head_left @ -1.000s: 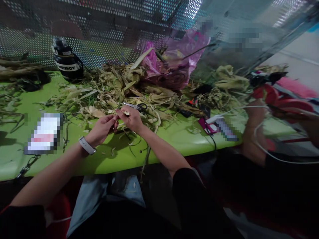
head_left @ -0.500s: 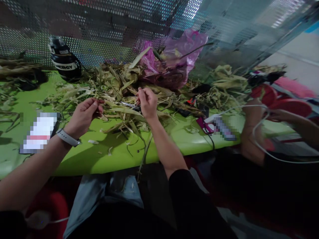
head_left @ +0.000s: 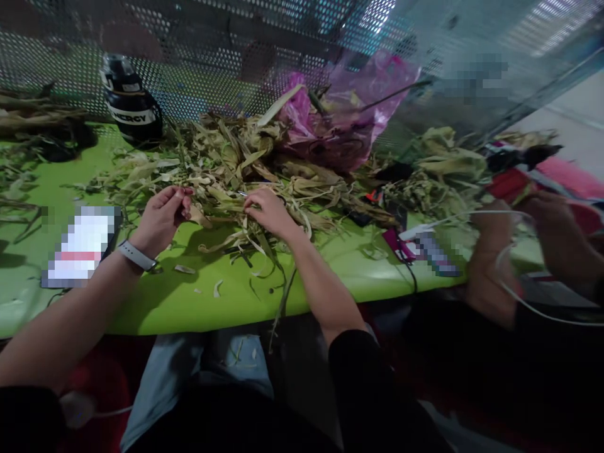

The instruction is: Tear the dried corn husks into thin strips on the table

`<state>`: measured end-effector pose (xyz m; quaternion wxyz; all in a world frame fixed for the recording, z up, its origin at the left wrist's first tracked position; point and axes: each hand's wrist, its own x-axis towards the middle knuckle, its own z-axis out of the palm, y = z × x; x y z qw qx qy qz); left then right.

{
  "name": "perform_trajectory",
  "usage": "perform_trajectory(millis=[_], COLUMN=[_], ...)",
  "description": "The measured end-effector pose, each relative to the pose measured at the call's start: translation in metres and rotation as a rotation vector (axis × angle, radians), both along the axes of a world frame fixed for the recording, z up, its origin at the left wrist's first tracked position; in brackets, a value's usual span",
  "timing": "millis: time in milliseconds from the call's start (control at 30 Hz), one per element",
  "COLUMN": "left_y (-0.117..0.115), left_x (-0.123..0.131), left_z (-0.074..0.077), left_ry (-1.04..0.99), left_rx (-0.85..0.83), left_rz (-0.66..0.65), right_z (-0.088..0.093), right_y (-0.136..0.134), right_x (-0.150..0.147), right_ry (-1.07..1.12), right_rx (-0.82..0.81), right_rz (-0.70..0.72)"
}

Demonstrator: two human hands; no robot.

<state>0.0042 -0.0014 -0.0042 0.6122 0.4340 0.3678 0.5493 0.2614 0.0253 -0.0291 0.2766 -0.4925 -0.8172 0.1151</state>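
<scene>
Dry, pale leaves and husks (head_left: pixel 226 151) lie heaped on a green table (head_left: pixel 165 311). My left hand (head_left: pixel 166 212), with a white band on its wrist, is closed in a pinch at the near left edge of the heap; what it pinches is too small to make out. My right hand (head_left: pixel 270 211) rests palm down over the front of the heap, its fingers bent towards the leaves and partly hidden. A thin metal tip of a tool (head_left: pixel 242 194) shows just beyond those fingers, and whether the hand touches it is unclear.
A phone (head_left: pixel 80 242) lies at the left. Behind the heap stand a black bottle (head_left: pixel 134 110) and a pink plastic bag (head_left: pixel 344 132). Right of my arm are a purple item (head_left: pixel 399 245), another phone (head_left: pixel 436 253) and a white cable (head_left: pixel 503 258) near another person's hands (head_left: pixel 547 214).
My right hand has turned from an upright pinch to palm down, lower over the leaves. My left hand keeps its pinch. The whole view has shifted slightly.
</scene>
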Motion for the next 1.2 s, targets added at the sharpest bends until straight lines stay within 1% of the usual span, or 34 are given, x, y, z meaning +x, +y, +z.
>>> perform_trajectory(millis=[167,267,367,467,533,600,667,733,800,900,1000,1067,1100,1167,1200], left_y=[-0.002,-0.002,-0.003,-0.003,-0.003,-0.002,-0.001,0.000,0.001,0.001,0.001,0.000,0.000,-0.001,-0.001], left_x=[0.001,0.000,-0.001,-0.002,-0.002,-0.003,-0.003,-0.003,-0.004,-0.005,-0.005,-0.005,-0.006,-0.007,-0.008], left_z=[0.000,-0.002,-0.002,-0.002,-0.002,-0.003,-0.005,-0.007,-0.009,-0.012,-0.014,-0.013,-0.012,-0.009,-0.008], left_ry=[-0.012,-0.034,-0.042,-0.043,-0.068,-0.095,-0.096,-0.080,-0.077,-0.121,-0.147,-0.138,-0.130,-0.115,-0.104], left_rx=[-0.038,-0.033,-0.016,-0.018,-0.020,-0.013,-0.015,-0.035,-0.056,-0.046,-0.048,-0.056,-0.056,-0.037,-0.017], left_rz=[0.007,-0.008,-0.019,-0.024,-0.034,-0.053,-0.061,-0.045,-0.035,-0.039,-0.065,-0.071,-0.066,-0.044,-0.031], right_z=[0.007,0.010,0.017,0.029,0.036,0.040,0.038,0.037,0.040,0.060,0.081,0.083,0.080,0.069,0.063], right_y=[-0.006,-0.008,-0.011,-0.020,-0.027,-0.028,-0.022,-0.012,-0.002,0.002,-0.007,-0.016,-0.019,-0.024,-0.025], right_x=[-0.004,-0.006,-0.001,0.013,0.022,0.026,0.025,0.020,0.017,0.019,0.016,0.003,-0.006,-0.028,-0.040], right_ry=[0.359,0.584,0.801,0.862,0.826,0.788,0.753,0.711,0.680,0.663,0.618,0.503,0.399,0.060,-0.119], right_rx=[0.014,-0.001,0.089,0.197,0.266,0.327,0.361,0.346,0.333,0.399,0.444,0.387,0.316,0.065,-0.019], right_rz=[-0.037,-0.120,-0.199,-0.200,-0.212,-0.261,-0.298,-0.294,-0.281,-0.282,-0.259,-0.197,-0.140,0.002,-0.008])
